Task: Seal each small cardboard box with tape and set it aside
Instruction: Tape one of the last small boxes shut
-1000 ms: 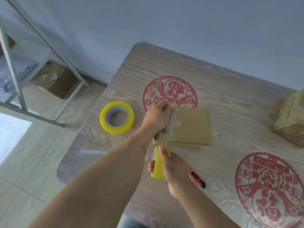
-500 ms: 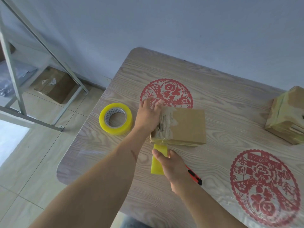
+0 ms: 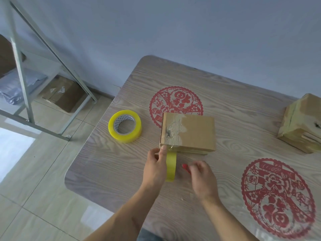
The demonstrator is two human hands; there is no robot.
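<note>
On the wood-grain bench (image 3: 225, 94) a small cardboard box (image 3: 188, 132) lies flat near the middle, its top face torn at the left end so the corrugated layer shows under a patch of clear tape. A strip of yellow tape (image 3: 171, 166) runs from the box's near left corner down toward the person. The left hand (image 3: 155, 166) is at that corner: its grip is nearly closed, thumb and forefinger pressed at the top of the strip where it meets the box edge, the other fingers curled in. The right hand (image 3: 202, 178) hovers just right of the strip, its grip loosely curled with the fingers bent; its fingertips are beside the red tip of a utility knife (image 3: 185, 167), the rest of which the hand hides, and I cannot tell whether they touch it. A yellow tape roll (image 3: 125, 126) lies flat to the left of the box, apart from it. A taped box (image 3: 302, 122) sits at the far right edge. Two red paper-cut decorations mark the bench top
</note>
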